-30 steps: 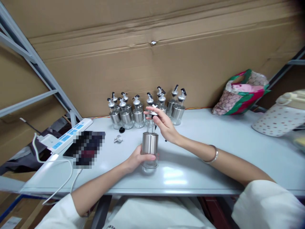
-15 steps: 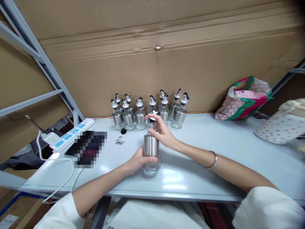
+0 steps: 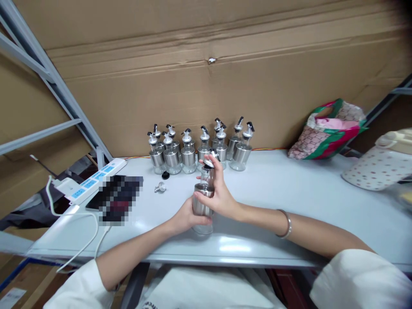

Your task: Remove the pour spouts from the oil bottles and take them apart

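Upright or nearly so, a clear glass bottle with a brushed-steel band [image 3: 200, 208] stands in both hands over the smooth, glossy pale blue-grey tabletop [image 3: 273, 189], close to its front edge. The left hand [image 3: 186, 216] curls round its lower body, thumb laid across the front. The right hand [image 3: 225, 199] clasps it higher up, thumb flat on the steel, fingers raised along the slim neck to the domed silver pourer cap [image 3: 209, 163]; how hard they press I cannot tell. A thin, rounded silver-coloured bangle [image 3: 289, 224] circles the right forearm.

Behind the bottle, matching glass-and-steel bottles with black-tipped silver pourers [image 3: 241, 152] cluster before a creased brown cardboard sheet [image 3: 206, 94]. Left of the bottle lie a small round black stopper [image 3: 165, 175] and a shiny silver pourer piece [image 3: 160, 187]; farther left, a flat dark device [image 3: 93, 201], partly pixelated, sits beside a white power strip with blue socket panels [image 3: 99, 176].

Well right of the bottle are a slouching pink-patterned bag with green and red trim [image 3: 322, 139] and a white spotted vessel with a cream top [image 3: 376, 167]. Letters on the white garment [image 3: 212, 287] nearer than the bottle are cut off, and the socket markings are too small to read.
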Motion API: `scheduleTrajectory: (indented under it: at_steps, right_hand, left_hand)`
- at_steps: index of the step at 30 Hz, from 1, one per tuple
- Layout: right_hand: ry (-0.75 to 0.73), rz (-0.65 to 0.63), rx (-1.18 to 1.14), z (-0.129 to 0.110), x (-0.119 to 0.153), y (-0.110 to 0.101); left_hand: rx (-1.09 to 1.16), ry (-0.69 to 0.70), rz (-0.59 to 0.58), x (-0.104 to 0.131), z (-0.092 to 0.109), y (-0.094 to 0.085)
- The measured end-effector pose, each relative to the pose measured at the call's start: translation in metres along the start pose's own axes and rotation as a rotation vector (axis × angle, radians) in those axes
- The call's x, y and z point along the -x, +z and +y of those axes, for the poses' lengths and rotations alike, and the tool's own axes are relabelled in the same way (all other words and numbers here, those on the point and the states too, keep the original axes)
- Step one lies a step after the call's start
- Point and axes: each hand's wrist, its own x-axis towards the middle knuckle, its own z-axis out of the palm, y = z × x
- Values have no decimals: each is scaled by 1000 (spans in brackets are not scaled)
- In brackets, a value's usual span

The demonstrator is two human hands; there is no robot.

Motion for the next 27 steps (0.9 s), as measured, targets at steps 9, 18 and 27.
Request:
scheduleTrajectory:
  at_steps: [9,18,27]
  right_hand:
    - [96,67,-103,-8,-3,5]
    - [133,73,-104,-9,-3,4]
    - [52,37,-91,-8,0,0]
  left_hand:
    - [-93,55,28,-2,-6,0]
    - [-98,38,14,-1,-2,2]
    - [-104,39,4,0,-2,2]
